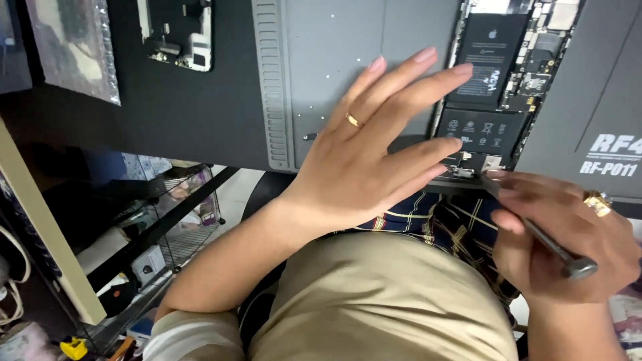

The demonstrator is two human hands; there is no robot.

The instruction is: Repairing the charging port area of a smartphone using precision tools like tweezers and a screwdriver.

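An opened phone point(498, 87), battery and circuit boards showing, is lying on a grey mat point(348, 80) at the bench edge. The left hand point(374, 147) is resting on it, fingers spread flat, steadying it. The right hand point(568, 234) is pinching a thin metal screwdriver point(548, 244), tip at the phone's lower end, seemingly working a small screw; that calls for fine, steady pressure

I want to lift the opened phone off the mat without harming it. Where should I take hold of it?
Grip the opened phone by its long metal side edges, coming from above at the far half. Its battery and circuit boards lie exposed and face up; the left hand and the right hand with its thin tool crowd the near end.
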